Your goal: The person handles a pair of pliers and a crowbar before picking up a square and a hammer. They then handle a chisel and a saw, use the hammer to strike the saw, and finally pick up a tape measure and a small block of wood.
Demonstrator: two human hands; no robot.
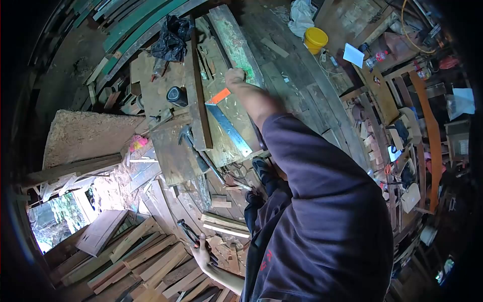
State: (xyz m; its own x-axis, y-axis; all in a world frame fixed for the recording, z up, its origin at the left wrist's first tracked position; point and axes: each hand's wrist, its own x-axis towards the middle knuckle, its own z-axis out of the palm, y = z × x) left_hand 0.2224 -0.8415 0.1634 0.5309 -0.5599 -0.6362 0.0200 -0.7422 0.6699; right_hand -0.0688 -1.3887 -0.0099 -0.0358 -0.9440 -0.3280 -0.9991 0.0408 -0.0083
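My left hand (202, 251), low in the view, is closed around dark pincers (188, 232), whose jaws point up and left. At the top centre, my right hand (235, 76) is a fist beside a worn plank (236, 40) with green paint. A long dark bar (217, 39) runs up to this fist; what lies inside the fingers is hidden. Just below it, a try square with an orange stock and metal blade (229, 128) lies on the wooden work surface (221, 151). Left of the square are a narrow brown board (197, 90) and a claw hammer (193, 146).
A black cup (176, 95) and a black plastic bag (172, 38) sit left of the brown board. Loose timber (161, 256) is piled at lower left. A yellow bucket (316, 39) stands upper right. Wood offcuts (225, 225) lie near my feet.
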